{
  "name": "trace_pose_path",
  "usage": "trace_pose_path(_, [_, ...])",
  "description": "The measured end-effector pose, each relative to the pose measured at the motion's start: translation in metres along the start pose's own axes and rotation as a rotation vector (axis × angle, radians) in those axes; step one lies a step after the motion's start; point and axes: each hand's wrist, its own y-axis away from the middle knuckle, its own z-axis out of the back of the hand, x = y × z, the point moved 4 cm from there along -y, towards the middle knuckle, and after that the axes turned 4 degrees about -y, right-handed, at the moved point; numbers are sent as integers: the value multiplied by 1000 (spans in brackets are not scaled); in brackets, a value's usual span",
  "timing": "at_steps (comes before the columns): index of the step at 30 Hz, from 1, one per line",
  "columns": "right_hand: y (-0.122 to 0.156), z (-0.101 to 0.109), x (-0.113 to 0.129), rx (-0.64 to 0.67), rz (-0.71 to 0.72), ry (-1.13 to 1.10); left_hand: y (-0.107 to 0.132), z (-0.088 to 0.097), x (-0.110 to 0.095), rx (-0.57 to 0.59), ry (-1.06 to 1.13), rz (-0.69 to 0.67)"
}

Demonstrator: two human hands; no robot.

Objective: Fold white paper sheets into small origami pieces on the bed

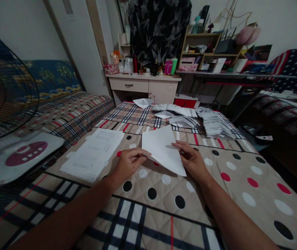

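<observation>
White paper sheet (163, 148), slanting toward lower right between the hands, is pinched by left hand (129, 163) and pressed under right hand (192, 160) fingers.

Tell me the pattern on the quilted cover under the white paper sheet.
Beige quilted cover with black, white and red dots; head view.

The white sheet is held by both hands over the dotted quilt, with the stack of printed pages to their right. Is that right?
Not quite: the head view shows the stack of printed pages lying to the left of the hands, beside the left hand. The rest stands: left hand and right hand both hold the white sheet over the dotted quilt.
</observation>
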Motion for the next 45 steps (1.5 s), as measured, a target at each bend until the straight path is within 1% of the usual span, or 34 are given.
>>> trace_pose_path(5, [1,-2,1,86,-26,-2,0,3,9,-38,163,145])
trace_pose_path(7, [1,-1,5,96,-2,18,0,5,8,-38,182,151])
trace_pose_path(10, [2,0,8,100,30,80,-4,7,5,-11,117,122])
trace_pose_path(15, [3,-2,3,172,-66,74,-11,6,14,23,-15,43])
trace_pose_path(17, [3,-4,3,188,-70,68,-13,6,21,19,-77,62])
trace_pose_path(19, [2,-5,5,176,-42,66,-13,8,28,2,-159,121])
trace_pose_path(21, [2,-5,7,165,-11,87,-11,8,32,14,-196,193])
trace_pose_path(23, [2,-6,8,153,-11,139,-9,5,35,64,-145,266])
trace_pose_path(25, [1,-7,7,124,-41,220,-8,2,35,102,-89,322])
trace_pose_path(27, [1,-7,5,61,-69,307,-8,1,33,93,-88,337])
trace_pose_path(30, [2,-8,3,-35,-94,433,-8,2,29,21,-196,336])
trace_pose_path(33, [4,-10,-1,-81,-125,536,-8,3,28,-34,-279,341])
trace_pose_path(36, [5,-11,-2,-108,-120,578,-6,2,31,-23,-223,353])
trace_pose_path(38, [1,-13,-4,-115,-122,530,-6,0,36,10,-137,374])
trace_pose_path(41, [-9,-19,-12,-67,-204,321,-6,-2,41,51,-38,391])
trace_pose_path(43, [-16,-24,-18,-41,-261,188,-5,-2,43,56,-48,390])
trace_pose_path(45, [-19,-28,-22,-55,-281,134,-5,0,43,46,-98,381])
